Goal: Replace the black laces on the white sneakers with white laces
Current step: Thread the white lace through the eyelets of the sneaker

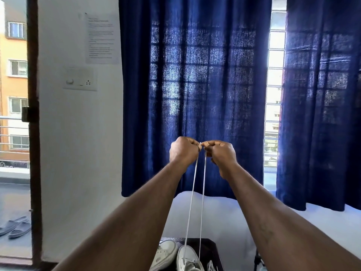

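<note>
Pinching the white lace (203,192) ends, left hand (183,150) and right hand (221,153) meet (open air around) above sneaker (188,259).

Both arms reach forward, rising from 7 and 5 o'clock to the centre. The left hand (183,151) and right hand (222,154) meet, fingers curled, each pinching the white lace (195,173).

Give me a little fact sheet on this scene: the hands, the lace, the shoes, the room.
left hand: pinches one end of the white lace
right hand: pinches the other end, close beside the left
lace: two strands run taut down to the white sneaker
second sneaker: beside it, on the dark stand
background: blue curtains; slippers by the doorway
</note>
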Demonstrator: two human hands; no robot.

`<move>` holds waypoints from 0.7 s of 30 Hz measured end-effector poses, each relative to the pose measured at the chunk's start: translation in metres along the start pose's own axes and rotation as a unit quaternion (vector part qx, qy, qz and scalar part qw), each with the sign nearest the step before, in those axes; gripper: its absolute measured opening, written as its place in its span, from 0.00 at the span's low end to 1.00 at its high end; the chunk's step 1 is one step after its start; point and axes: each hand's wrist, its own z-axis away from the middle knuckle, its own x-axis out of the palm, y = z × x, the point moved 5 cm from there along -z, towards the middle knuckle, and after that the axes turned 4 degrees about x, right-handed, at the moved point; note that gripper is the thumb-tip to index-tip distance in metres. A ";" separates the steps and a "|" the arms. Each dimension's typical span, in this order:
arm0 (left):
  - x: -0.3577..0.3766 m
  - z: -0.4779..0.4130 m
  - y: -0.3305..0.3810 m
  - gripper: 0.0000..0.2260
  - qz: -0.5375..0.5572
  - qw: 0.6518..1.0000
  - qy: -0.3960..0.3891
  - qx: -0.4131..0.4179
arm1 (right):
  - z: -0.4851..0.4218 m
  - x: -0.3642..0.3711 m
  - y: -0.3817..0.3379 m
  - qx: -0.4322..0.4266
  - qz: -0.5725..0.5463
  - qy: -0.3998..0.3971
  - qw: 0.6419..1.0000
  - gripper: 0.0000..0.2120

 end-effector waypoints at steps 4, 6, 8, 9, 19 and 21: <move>0.002 0.000 0.001 0.06 0.002 1.000 0.002 -0.001 | -0.001 -0.001 0.001 0.001 -0.002 0.001 1.000 0.12; 0.003 0.001 0.001 0.06 0.004 1.000 0.001 -0.003 | -0.001 -0.002 0.001 0.002 -0.002 0.003 1.000 0.12; 0.004 0.001 0.001 0.06 0.004 1.000 0.002 -0.003 | -0.001 -0.003 0.000 0.001 -0.003 0.003 1.000 0.12; 0.004 0.001 0.001 0.06 0.004 1.000 0.002 -0.003 | -0.001 -0.003 0.000 0.001 -0.003 0.003 1.000 0.12; 0.004 0.000 0.002 0.06 0.010 1.000 0.003 -0.003 | -0.006 -0.003 0.001 -0.004 -0.001 -0.011 1.000 0.10; 0.004 0.000 0.002 0.06 0.009 1.000 0.000 -0.002 | -0.005 -0.003 0.000 -0.004 -0.002 -0.011 1.000 0.10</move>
